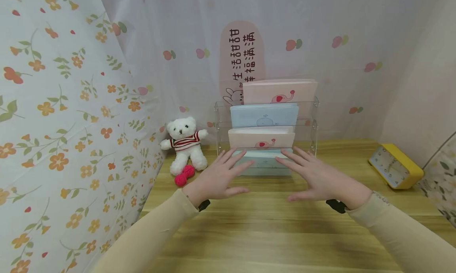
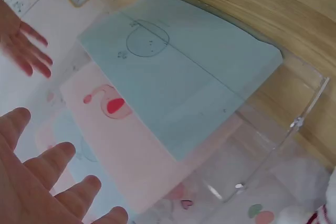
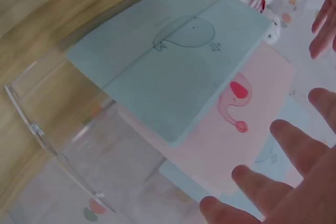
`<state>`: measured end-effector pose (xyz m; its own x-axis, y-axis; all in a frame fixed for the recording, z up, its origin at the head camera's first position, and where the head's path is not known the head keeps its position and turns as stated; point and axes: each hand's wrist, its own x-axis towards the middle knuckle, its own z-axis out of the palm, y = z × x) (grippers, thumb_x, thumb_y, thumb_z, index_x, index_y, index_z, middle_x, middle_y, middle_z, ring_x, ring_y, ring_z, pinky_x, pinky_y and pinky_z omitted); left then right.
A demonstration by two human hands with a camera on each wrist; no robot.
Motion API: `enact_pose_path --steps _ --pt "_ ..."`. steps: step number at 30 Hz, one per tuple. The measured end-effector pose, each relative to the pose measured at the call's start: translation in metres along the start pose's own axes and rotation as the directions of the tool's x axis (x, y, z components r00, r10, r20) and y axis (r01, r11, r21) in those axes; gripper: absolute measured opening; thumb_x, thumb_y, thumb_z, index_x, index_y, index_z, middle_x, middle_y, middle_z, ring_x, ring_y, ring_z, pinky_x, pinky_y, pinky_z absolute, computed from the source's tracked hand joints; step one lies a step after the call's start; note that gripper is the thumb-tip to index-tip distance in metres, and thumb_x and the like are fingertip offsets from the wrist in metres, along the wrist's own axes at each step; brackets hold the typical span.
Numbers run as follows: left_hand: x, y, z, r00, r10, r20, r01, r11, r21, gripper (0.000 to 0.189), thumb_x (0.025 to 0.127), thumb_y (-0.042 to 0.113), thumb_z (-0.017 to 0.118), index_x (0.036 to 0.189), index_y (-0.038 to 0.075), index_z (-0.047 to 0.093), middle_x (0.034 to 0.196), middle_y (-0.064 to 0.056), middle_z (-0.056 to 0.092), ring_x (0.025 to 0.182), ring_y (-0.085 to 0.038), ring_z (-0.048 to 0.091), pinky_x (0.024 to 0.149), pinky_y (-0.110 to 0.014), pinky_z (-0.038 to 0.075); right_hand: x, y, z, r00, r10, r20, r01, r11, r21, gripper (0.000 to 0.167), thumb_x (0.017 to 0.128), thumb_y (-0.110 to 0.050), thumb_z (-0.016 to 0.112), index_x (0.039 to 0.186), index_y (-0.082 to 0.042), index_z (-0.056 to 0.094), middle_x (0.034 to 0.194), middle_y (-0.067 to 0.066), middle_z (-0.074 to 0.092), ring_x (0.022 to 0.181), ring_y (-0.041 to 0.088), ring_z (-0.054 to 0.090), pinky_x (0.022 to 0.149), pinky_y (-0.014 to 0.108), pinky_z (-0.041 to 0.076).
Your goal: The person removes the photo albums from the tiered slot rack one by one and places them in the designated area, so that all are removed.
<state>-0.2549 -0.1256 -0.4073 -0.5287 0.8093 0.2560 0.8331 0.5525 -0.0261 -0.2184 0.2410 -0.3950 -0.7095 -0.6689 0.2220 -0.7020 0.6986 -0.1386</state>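
My left hand and right hand hover before a clear acrylic rack, fingers spread and holding nothing. Pink and blue notebooks stand in its tiers. At the front is a blue notebook with a whale drawing, partly behind the fingertips in the head view. Behind it come a pink notebook with a red-eared elephant, another blue whale notebook, and a taller pink elephant notebook at the back. Both wrist views show the fingers apart from the notebooks.
Left of the rack sits a white teddy bear in a striped sweater, with a small red bundle at its foot. A yellow alarm clock stands at the right on the wooden table. Patterned cloth hangs around.
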Motion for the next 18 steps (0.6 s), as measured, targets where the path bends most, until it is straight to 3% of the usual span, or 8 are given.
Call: enact_pose_path --steps 3,5,8,10,13,15,18 --pt "-0.001 -0.007 0.009 0.997 -0.044 -0.059 0.040 0.997 -0.058 0.087 0.102 0.059 0.073 0.172 0.019 0.040 0.179 -0.020 0.034 0.166 -0.051 0.030 0.131 -0.069 0.031 0.005 0.009 0.010 0.997 0.060 -0.047 -0.059 0.998 0.032 0.097 0.094 -0.059 0.083 0.170 -0.015 0.041 0.174 0.021 0.042 0.157 0.057 0.039 0.116 0.078 0.043" --pt "-0.003 -0.011 0.018 0.989 -0.105 -0.106 0.093 0.989 -0.115 0.084 0.102 0.054 0.075 0.171 0.017 0.042 0.178 -0.022 0.036 0.165 -0.052 0.032 0.132 -0.066 0.032 0.008 0.017 0.017 0.988 0.126 -0.089 -0.121 0.991 0.066 0.089 0.097 -0.050 0.084 0.167 -0.011 0.045 0.167 0.023 0.049 0.150 0.053 0.048 0.114 0.073 0.049" --pt "-0.005 -0.019 0.035 0.952 -0.227 -0.207 0.183 0.960 -0.213 0.077 0.104 0.042 0.076 0.168 0.013 0.045 0.174 -0.023 0.041 0.162 -0.051 0.036 0.129 -0.065 0.037 0.012 0.030 0.028 0.959 0.237 -0.156 -0.221 0.969 0.115 0.079 0.099 -0.043 0.083 0.161 -0.007 0.051 0.153 0.023 0.057 0.136 0.047 0.061 0.108 0.066 0.055" --pt "-0.006 -0.023 0.046 0.904 -0.323 -0.279 0.249 0.930 -0.271 0.072 0.105 0.035 0.075 0.166 0.010 0.047 0.170 -0.023 0.046 0.159 -0.049 0.042 0.126 -0.065 0.042 0.014 0.036 0.035 0.936 0.302 -0.182 -0.277 0.949 0.147 0.074 0.101 -0.042 0.082 0.158 -0.004 0.053 0.146 0.023 0.059 0.127 0.045 0.066 0.104 0.065 0.058" --pt "-0.008 -0.030 0.061 0.811 -0.469 -0.351 0.352 0.869 -0.347 0.068 0.106 0.029 0.074 0.165 0.008 0.048 0.167 -0.021 0.049 0.154 -0.045 0.047 0.123 -0.064 0.046 0.016 0.043 0.044 0.903 0.387 -0.187 -0.349 0.914 0.206 0.071 0.103 -0.043 0.079 0.155 -0.001 0.054 0.142 0.023 0.059 0.124 0.045 0.066 0.102 0.065 0.057" --pt "-0.009 -0.035 0.070 0.747 -0.563 -0.353 0.418 0.811 -0.409 0.070 0.107 0.029 0.072 0.167 0.008 0.044 0.167 -0.020 0.049 0.153 -0.043 0.049 0.123 -0.064 0.046 0.018 0.047 0.050 0.886 0.428 -0.180 -0.376 0.889 0.262 0.070 0.104 -0.044 0.077 0.154 0.000 0.054 0.143 0.025 0.058 0.127 0.047 0.064 0.105 0.067 0.055" --pt "-0.009 -0.042 0.081 0.666 -0.678 -0.310 0.475 0.706 -0.525 0.073 0.108 0.031 0.070 0.171 0.012 0.038 0.168 -0.019 0.047 0.150 -0.042 0.052 0.121 -0.062 0.048 0.020 0.052 0.058 0.866 0.469 -0.174 -0.390 0.851 0.352 0.069 0.105 -0.041 0.077 0.153 0.001 0.053 0.145 0.028 0.057 0.132 0.050 0.061 0.110 0.068 0.052"
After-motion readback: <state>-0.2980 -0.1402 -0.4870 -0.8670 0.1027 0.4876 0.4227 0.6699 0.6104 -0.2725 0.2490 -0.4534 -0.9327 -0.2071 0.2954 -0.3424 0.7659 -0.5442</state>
